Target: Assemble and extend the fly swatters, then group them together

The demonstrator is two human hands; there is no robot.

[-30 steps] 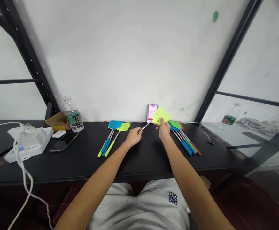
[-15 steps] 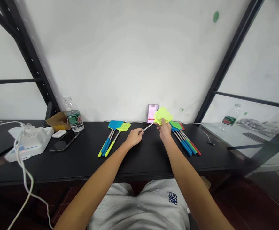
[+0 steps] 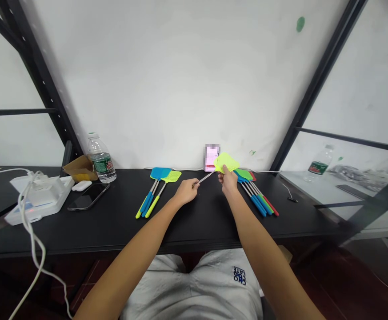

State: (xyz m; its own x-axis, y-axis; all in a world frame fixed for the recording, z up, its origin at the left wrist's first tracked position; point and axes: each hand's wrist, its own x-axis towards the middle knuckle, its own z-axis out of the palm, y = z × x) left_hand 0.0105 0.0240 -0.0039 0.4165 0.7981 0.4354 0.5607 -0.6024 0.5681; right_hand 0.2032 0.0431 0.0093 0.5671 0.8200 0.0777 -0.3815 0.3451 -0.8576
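My two hands hold a fly swatter with a lime-green mesh head (image 3: 226, 162) above the black table (image 3: 80, 235). My left hand (image 3: 186, 191) pinches the end of its thin metal shaft (image 3: 206, 177). My right hand (image 3: 229, 183) grips the swatter at the lower edge of the mesh. To the left lies a group of swatters (image 3: 158, 189) with blue and lime heads and handles. Just beyond my right hand lies another group (image 3: 256, 194) with blue, green and red handles, its heads partly hidden behind that hand.
An upright phone (image 3: 212, 158) with a blurred screen leans on the white wall. Further left are a water bottle (image 3: 101, 159), a cardboard box (image 3: 80, 169), a lying smartphone (image 3: 88, 196) and a white charging unit (image 3: 39, 200) with cables. Dark metal frame posts stand on both sides.
The mesh head has tilted flatter and shifted slightly right. My hands have barely moved and keep the same hold.
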